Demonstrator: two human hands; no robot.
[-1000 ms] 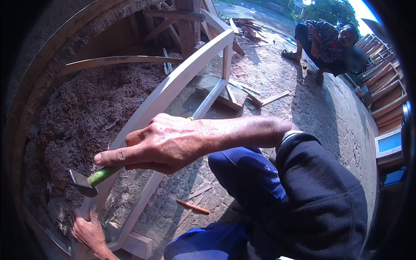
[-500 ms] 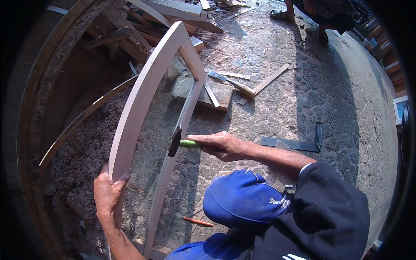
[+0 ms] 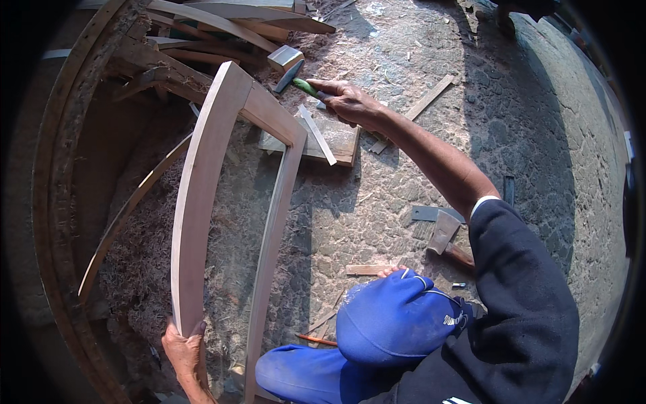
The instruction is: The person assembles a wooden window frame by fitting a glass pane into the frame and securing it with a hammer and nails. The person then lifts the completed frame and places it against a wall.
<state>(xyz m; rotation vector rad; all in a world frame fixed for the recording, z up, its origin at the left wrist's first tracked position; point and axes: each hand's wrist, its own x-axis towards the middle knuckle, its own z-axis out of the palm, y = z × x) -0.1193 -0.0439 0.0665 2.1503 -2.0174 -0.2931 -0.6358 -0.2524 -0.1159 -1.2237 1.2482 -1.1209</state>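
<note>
My left hand grips the curved left rail of a pale wooden frame, thumb on its inner side. The frame stands tilted up, with a short crosspiece joining its rails at the far end. My right hand is closed round the green handle of a hammer. The hammer head is just right of the frame's far corner, in front of a small wood block; I cannot tell whether they touch. A flat board lies on the ground below my right hand, with a thin wood strip across it.
Curved timbers are piled at the far left, near a large weathered wooden arc. A hatchet and a metal square lie beside my right arm. An orange pencil lies by my knee. Shavings cover the ground at left.
My right hand has carried the hammer from the frame's inner rail to beyond its far corner. The frame and my left hand sit lower in view, and the view has shifted.
</note>
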